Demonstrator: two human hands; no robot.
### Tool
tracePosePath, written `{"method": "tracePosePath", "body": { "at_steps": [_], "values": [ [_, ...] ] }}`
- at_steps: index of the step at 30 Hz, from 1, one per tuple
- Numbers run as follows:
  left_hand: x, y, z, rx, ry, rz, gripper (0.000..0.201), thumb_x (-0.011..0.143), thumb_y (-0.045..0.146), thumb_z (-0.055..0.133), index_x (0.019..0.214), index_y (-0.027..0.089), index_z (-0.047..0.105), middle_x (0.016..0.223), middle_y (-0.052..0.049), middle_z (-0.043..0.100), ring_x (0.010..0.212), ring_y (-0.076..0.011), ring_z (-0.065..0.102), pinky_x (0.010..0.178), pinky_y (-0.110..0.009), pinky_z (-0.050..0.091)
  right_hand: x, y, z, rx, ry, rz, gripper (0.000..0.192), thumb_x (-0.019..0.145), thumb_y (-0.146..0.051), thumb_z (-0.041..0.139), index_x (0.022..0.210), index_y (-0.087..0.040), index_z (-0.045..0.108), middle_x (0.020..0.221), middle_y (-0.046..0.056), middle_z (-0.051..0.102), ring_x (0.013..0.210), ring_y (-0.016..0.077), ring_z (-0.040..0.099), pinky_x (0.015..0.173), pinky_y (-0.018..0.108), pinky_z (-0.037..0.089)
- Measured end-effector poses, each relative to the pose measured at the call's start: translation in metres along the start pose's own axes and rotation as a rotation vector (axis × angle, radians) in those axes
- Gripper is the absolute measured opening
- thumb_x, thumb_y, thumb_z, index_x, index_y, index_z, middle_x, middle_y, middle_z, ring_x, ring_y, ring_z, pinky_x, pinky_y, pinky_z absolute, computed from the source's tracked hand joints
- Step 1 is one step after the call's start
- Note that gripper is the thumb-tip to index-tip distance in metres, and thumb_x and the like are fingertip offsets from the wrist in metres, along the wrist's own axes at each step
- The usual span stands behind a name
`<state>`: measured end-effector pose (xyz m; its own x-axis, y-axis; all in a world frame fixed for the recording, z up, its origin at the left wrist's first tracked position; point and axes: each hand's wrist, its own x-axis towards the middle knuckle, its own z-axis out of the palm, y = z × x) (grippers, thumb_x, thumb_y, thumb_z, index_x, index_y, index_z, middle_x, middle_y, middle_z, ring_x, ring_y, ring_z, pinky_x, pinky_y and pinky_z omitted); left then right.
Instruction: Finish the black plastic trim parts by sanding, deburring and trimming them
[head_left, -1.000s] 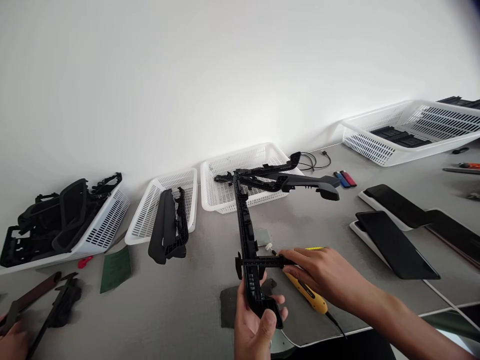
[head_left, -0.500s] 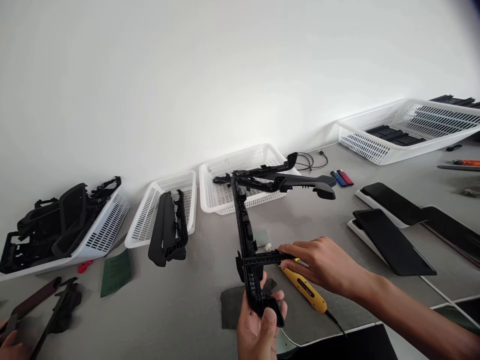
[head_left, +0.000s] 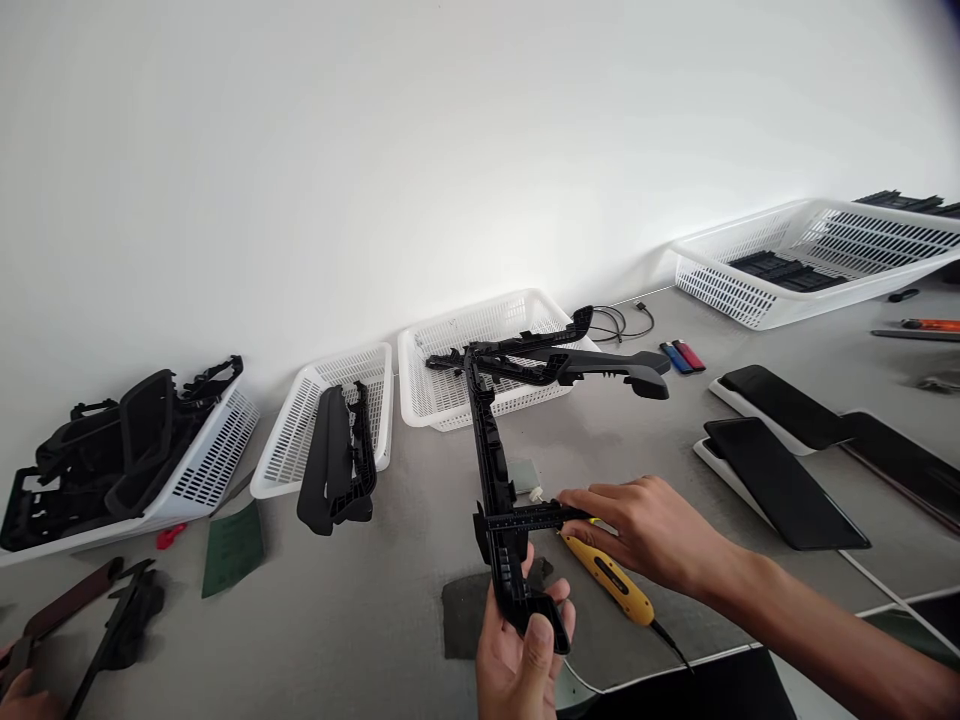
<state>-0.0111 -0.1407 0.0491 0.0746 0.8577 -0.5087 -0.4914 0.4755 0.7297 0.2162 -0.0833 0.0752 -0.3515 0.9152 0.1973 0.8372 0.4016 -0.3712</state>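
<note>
My left hand (head_left: 519, 650) grips the near end of a long black plastic trim part (head_left: 488, 440), held upright above the grey table (head_left: 360, 610); its far end branches to the right over a white basket (head_left: 427, 390). My right hand (head_left: 641, 530) holds a black caliper (head_left: 525, 518) clamped across the part's lower section. Under my right hand lies a yellow-handled tool (head_left: 611, 580) with a cord.
White baskets (head_left: 296, 440) (head_left: 810, 260) along the wall hold black plastic parts (head_left: 341, 460) (head_left: 112, 440). Glossy black panels (head_left: 780, 485) lie at the right, lighters (head_left: 681, 356) and a cable behind. Green pad (head_left: 234, 548) at left. Another person's hand (head_left: 19, 690) works at the bottom-left corner.
The view has shifted slightly. My right hand drew back a little to the right along the caliper; the part stays held in place.
</note>
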Motion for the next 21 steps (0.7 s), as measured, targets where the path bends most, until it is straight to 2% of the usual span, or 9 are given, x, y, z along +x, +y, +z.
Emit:
{"method": "tracePosePath", "body": {
  "at_steps": [6, 11, 13, 16, 21],
  "values": [
    [0.002, -0.006, -0.005, 0.012, 0.015, -0.02, 0.069, 0.072, 0.055, 0.098, 0.132, 0.028, 0.08, 0.158, -0.016, 0.062, 0.129, -0.0397, 0.07, 0.107, -0.045, 0.062, 0.003, 0.0, -0.006, 0.056, 0.032, 0.017, 0.042, 0.116, -0.051, 0.044, 0.116, -0.024, 0.076, 0.076, 0.004, 0.077, 0.055, 0.0172, 0.068, 0.052, 0.028, 0.035],
    [0.0, -0.013, -0.009, -0.013, 0.029, -0.013, 0.064, 0.071, 0.049, 0.1, 0.129, 0.028, 0.081, 0.16, -0.013, 0.06, 0.124, -0.0377, 0.073, 0.102, -0.042, 0.064, 0.017, 0.023, -0.029, -0.04, 0.166, 0.164, 0.047, 0.112, -0.06, 0.046, 0.117, -0.026, 0.079, 0.103, 0.008, 0.086, 0.072, 0.0232, 0.078, 0.059, 0.03, 0.046],
    [-0.001, -0.014, -0.011, 0.0, 0.048, -0.02, 0.063, 0.073, 0.05, 0.098, 0.13, 0.029, 0.08, 0.16, -0.012, 0.06, 0.126, -0.0372, 0.073, 0.1, -0.04, 0.065, 0.024, 0.033, -0.032, -0.116, 0.146, 0.164, 0.047, 0.112, -0.06, 0.047, 0.116, -0.025, 0.079, 0.105, 0.009, 0.086, 0.076, 0.0263, 0.08, 0.058, 0.031, 0.044],
    [-0.003, -0.014, -0.015, 0.012, 0.058, 0.01, 0.064, 0.073, 0.051, 0.099, 0.129, 0.028, 0.08, 0.158, -0.013, 0.062, 0.124, -0.0366, 0.073, 0.097, -0.037, 0.066, 0.033, 0.042, -0.026, -0.156, 0.089, 0.137, 0.044, 0.113, -0.057, 0.048, 0.113, -0.023, 0.077, 0.098, 0.009, 0.085, 0.074, 0.0259, 0.078, 0.057, 0.03, 0.039],
    [-0.005, -0.011, -0.017, 0.023, 0.035, 0.011, 0.069, 0.07, 0.052, 0.1, 0.129, 0.025, 0.079, 0.151, -0.015, 0.067, 0.122, -0.0364, 0.074, 0.095, -0.036, 0.066, 0.042, 0.04, -0.008, -0.164, 0.132, 0.124, 0.048, 0.114, -0.058, 0.044, 0.106, -0.021, 0.073, 0.085, 0.007, 0.082, 0.064, 0.0217, 0.072, 0.056, 0.03, 0.03]
  ]
}}
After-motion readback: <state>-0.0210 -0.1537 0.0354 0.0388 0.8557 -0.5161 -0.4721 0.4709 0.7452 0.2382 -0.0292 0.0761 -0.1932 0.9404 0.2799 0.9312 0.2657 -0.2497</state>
